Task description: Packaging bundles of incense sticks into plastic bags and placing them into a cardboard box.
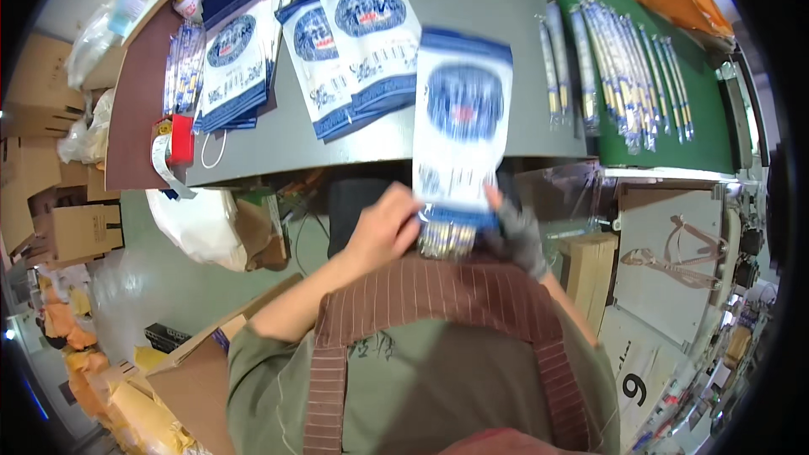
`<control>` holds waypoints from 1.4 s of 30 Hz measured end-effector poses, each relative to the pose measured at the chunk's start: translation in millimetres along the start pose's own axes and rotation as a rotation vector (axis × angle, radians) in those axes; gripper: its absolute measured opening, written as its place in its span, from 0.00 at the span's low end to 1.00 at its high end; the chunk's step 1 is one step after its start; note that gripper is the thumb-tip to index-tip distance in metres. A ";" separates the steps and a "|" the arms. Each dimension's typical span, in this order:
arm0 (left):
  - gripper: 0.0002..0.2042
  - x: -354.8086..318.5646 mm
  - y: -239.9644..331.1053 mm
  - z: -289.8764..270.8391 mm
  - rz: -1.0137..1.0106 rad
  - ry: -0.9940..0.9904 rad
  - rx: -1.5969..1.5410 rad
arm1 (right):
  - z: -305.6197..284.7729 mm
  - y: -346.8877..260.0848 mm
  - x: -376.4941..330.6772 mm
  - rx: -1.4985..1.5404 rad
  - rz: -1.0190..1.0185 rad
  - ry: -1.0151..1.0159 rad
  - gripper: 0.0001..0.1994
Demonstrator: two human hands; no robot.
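Observation:
In front of my apron a blue and white printed bag stands out over the table's near edge, slightly blurred by motion. A bundle of slim sticks in clear wrap shows at its lower end; how far it reaches inside is hidden. My left hand, bare, is closed at the bag's lower left edge, beside the bundle. My right hand, in a grey glove, grips the lower right edge, with a fingertip on the printed front. Similar bags lie in an overlapping pile on the table.
At the left of the grey table lie a bag stack, wrapped sticks and a red tape dispenser. On the right, more wrapped sticks lie in rows on a green mat. Cardboard boxes stand left.

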State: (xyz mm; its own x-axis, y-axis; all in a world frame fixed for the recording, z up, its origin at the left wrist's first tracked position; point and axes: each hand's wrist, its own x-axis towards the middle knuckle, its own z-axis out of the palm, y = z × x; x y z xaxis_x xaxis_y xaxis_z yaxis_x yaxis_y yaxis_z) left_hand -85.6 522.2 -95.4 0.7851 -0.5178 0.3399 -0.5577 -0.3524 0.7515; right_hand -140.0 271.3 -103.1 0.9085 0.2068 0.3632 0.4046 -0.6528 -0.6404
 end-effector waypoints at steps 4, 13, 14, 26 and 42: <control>0.10 23.8 39.4 -32.7 -0.103 -0.116 -0.090 | -34.0 -30.0 8.3 0.070 0.106 0.059 0.26; 0.09 220.6 162.0 -178.7 -0.283 -0.139 -0.094 | -205.6 -103.1 205.4 0.256 0.138 -0.018 0.15; 0.09 229.7 149.5 -191.4 -0.301 -0.088 -0.078 | -196.1 -92.0 236.3 0.269 0.095 -0.052 0.15; 0.11 156.9 12.2 -149.5 0.123 0.120 0.809 | -50.9 -13.1 251.6 0.105 -0.078 0.007 0.15; 0.12 189.6 -46.0 -128.0 0.184 0.229 0.563 | -3.4 47.7 195.9 1.254 0.756 -0.023 0.37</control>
State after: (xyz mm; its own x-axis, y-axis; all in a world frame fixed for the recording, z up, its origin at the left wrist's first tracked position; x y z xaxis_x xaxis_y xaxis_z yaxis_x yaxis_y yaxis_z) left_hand 123.4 540.1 6.9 0.6656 -0.4510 0.5946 -0.6964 -0.6618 0.2776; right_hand 56.9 278.1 -60.2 0.9377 0.1297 -0.3222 -0.3457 0.4368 -0.8304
